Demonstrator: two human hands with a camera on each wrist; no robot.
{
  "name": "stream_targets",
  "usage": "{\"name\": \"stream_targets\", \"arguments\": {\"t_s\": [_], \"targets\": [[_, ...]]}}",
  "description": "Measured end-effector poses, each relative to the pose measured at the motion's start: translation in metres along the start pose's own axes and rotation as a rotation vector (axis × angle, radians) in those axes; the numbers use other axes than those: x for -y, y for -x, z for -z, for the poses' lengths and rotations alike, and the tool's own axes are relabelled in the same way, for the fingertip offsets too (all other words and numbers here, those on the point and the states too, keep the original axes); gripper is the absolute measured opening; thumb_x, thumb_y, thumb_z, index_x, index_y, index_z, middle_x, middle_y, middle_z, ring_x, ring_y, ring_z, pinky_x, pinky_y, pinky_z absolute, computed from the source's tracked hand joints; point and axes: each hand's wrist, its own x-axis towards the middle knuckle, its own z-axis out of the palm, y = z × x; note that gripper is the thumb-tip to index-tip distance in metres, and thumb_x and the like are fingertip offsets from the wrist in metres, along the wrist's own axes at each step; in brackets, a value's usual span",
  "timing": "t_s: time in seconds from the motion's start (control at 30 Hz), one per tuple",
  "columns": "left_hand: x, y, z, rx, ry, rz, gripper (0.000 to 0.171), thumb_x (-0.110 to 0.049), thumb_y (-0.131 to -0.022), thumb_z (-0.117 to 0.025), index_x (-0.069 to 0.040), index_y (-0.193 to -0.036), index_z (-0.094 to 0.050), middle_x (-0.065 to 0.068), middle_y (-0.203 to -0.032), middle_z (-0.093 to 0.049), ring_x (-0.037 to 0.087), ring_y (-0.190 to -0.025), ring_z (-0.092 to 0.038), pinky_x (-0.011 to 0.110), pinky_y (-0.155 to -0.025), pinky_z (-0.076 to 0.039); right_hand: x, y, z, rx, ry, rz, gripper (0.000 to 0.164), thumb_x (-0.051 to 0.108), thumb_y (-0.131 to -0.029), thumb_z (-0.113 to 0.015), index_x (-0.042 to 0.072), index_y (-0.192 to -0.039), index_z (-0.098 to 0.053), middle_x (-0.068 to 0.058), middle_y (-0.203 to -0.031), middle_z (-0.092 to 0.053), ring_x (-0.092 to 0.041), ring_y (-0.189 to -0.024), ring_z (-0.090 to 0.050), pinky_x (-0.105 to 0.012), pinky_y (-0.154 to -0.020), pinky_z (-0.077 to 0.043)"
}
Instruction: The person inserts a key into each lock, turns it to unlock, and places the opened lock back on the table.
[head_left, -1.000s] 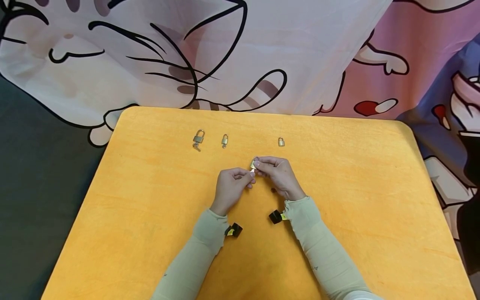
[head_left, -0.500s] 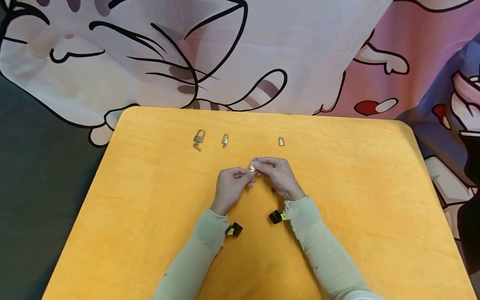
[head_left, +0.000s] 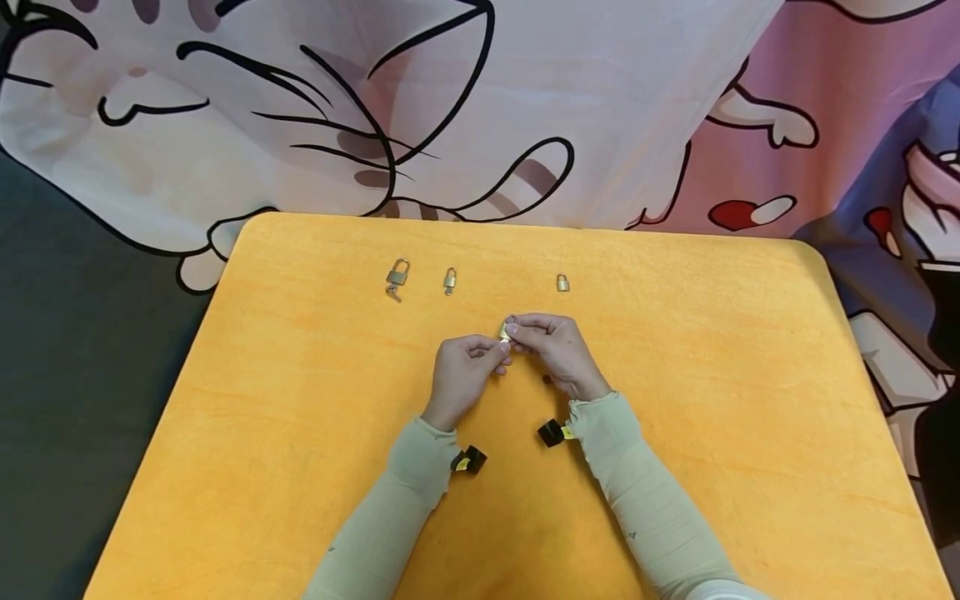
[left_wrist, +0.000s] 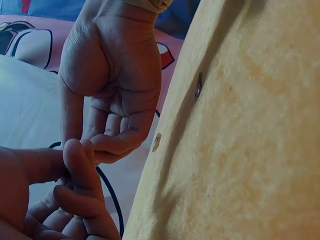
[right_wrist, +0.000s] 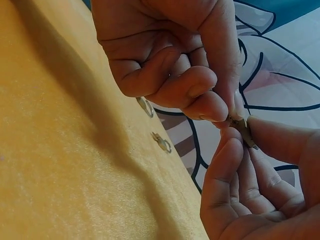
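Note:
Above the middle of the table, my right hand (head_left: 558,350) pinches a small brass padlock (head_left: 506,329) between thumb and fingers. Its shackle points away from me. My left hand (head_left: 465,375) pinches a key at the padlock's lower end; the fingertips hide most of the key. In the right wrist view the padlock (right_wrist: 242,131) shows edge-on between both hands' fingertips. Whether the key is fully inside the lock cannot be seen. From the left wrist view, fingers cover the padlock almost wholly.
Along the yellow table's (head_left: 300,375) far side lie a larger padlock (head_left: 397,275) with keys, a small padlock (head_left: 450,282) with a key, and another small padlock (head_left: 563,283). A small dark object (head_left: 547,380) lies beside my right wrist. A printed curtain (head_left: 600,100) hangs behind.
The key's bright part below the padlock shows less than a second ago, as padlock and key have come closer together. Both arms stay nearly in place.

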Motion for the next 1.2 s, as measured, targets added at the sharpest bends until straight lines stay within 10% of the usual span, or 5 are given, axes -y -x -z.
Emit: {"name": "stream_targets", "arguments": {"t_s": [0.37, 0.6, 1.2], "targets": [[-0.028, 0.012, 0.0, -0.005, -0.052, -0.033, 0.017, -0.001, -0.093, -0.07, 0.015, -0.093, -0.072, 0.022, -0.08, -0.073, 0.038, -0.072, -0.072, 0.057, -0.073, -0.056, 0.0, 0.0, 0.0, -0.006, 0.001, 0.012, 0.027, 0.004, -0.094, -0.069, -0.014, -0.115, -0.068, -0.004, -0.095, -0.075, -0.015, -0.079, -0.072, -0.038, -0.083, -0.058], [0.007, 0.001, -0.001, -0.014, -0.055, -0.072, 0.017, -0.015, -0.092, -0.075, 0.002, -0.087, -0.077, 0.012, -0.077, -0.074, 0.025, -0.067, -0.072, 0.044, -0.066, -0.059, 0.001, 0.0, 0.001, 0.002, 0.027, 0.002, 0.026, 0.005, -0.095, -0.068, -0.013, -0.115, -0.068, -0.005, -0.095, -0.075, -0.015, -0.08, -0.071, -0.039, -0.084, -0.058], [0.008, 0.002, -0.003, -0.058, -0.137, -0.144, 0.013, -0.013, -0.092, -0.074, -0.003, -0.084, -0.077, 0.002, -0.07, -0.073, 0.026, -0.06, -0.07, 0.027, -0.053, -0.053, 0.0, 0.0, 0.001, -0.006, 0.037, 0.0, 0.025, 0.003, -0.095, -0.067, -0.013, -0.115, -0.068, -0.007, -0.099, -0.075, -0.015, -0.081, -0.072, -0.033, -0.08, -0.059]]}}
